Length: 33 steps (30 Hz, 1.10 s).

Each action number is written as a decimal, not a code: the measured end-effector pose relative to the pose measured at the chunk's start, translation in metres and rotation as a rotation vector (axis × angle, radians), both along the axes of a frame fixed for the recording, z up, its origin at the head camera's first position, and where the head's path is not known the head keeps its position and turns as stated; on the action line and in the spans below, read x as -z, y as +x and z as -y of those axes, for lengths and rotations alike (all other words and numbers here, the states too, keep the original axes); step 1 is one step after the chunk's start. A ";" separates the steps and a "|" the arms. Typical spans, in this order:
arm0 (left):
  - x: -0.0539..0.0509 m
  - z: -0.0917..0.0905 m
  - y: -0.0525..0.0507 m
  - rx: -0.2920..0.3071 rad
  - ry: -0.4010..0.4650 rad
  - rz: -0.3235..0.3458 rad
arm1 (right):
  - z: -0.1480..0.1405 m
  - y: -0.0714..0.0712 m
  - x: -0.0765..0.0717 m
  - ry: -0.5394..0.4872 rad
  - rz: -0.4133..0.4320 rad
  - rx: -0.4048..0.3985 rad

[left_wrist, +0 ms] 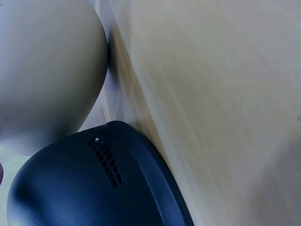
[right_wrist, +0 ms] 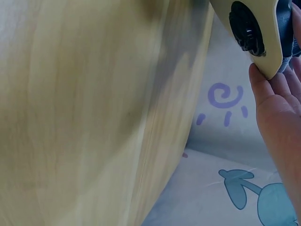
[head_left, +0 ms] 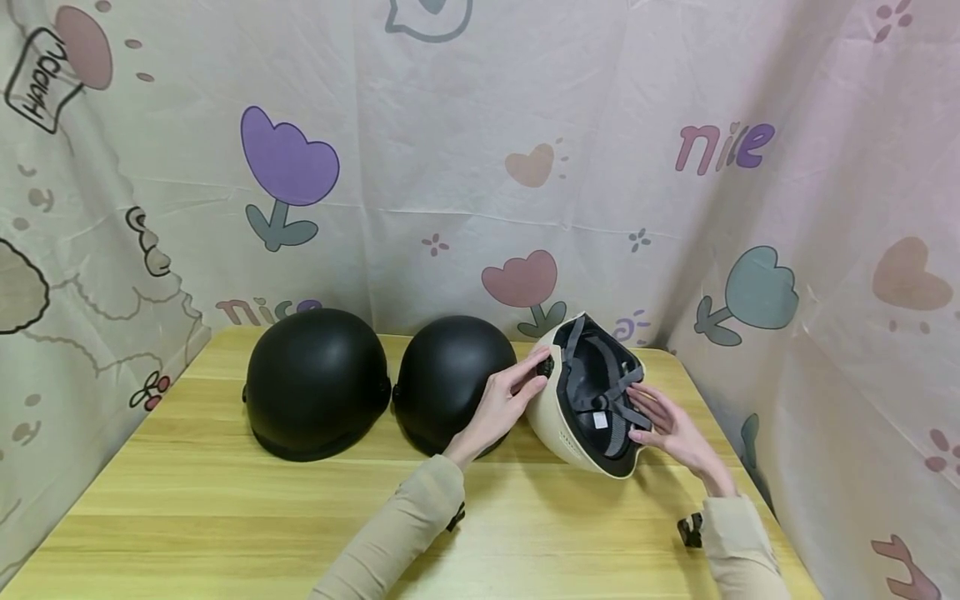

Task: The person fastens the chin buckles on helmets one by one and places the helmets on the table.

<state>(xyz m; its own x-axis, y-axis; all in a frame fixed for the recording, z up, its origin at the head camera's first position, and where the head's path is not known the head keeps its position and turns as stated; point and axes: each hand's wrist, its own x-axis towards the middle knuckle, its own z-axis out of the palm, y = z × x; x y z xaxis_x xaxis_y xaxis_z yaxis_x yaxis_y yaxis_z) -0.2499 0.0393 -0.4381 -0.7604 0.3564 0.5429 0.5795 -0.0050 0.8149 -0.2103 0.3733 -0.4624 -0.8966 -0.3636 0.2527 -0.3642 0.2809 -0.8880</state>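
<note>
A cream helmet (head_left: 558,425) is tipped on its side at the right of the table, its black lining and grey straps (head_left: 617,400) facing up and right. My left hand (head_left: 501,402) grips its left edge by a black round fitting. My right hand (head_left: 678,433) holds the opposite rim; in the right wrist view the right hand (right_wrist: 282,108) has its fingers at the rim of the helmet (right_wrist: 269,28), below a black side knob. The left wrist view shows the cream shell (left_wrist: 47,61) but hides the left hand's grip.
Two black helmets stand dome up to the left: a larger one (head_left: 315,383) and another (head_left: 446,375) just behind my left forearm. The wooden table (head_left: 225,525) meets a printed cloth backdrop (head_left: 420,167) at the back and right. A black strap piece (head_left: 691,530) is at my right cuff.
</note>
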 end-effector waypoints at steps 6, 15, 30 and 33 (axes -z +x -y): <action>-0.004 0.000 0.001 -0.088 0.061 -0.048 | 0.002 -0.003 0.004 -0.027 0.026 -0.016; -0.006 0.000 0.002 -0.204 0.070 -0.119 | 0.005 -0.004 0.009 -0.076 0.073 -0.057; -0.017 -0.008 0.010 -0.256 0.131 -0.115 | 0.006 -0.004 0.011 -0.073 0.055 -0.005; -0.028 -0.007 0.019 -0.257 0.140 -0.094 | 0.006 -0.004 0.009 -0.025 -0.017 0.093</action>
